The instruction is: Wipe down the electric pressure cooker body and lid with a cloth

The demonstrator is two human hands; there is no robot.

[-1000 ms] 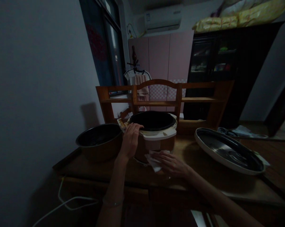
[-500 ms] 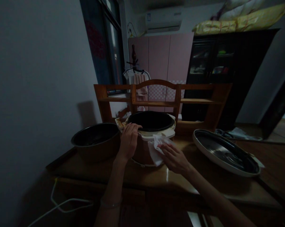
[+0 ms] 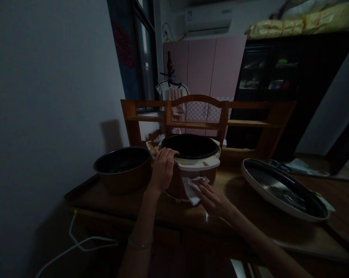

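Note:
A large rice cooker body with a white rim and a dark opening stands on the wooden desk. My left hand grips its rim at the front left, fingers bent over the edge. My right hand holds a crumpled white tissue and presses it against the cooker's front wall, below the rim. Left of the cooker sits a wide inner pot, dark inside. To the right lies the detached round lid, its metal inner side facing up.
The wooden desk has a low shelf rack along its back edge. A white wall runs close on the left. A white cable hangs at the lower left. Pink and black cabinets stand behind.
My right hand has slid the tissue down from just under the rim to lower on the cooker's front. My left hand stays on the rim. The whole view has shifted slightly.

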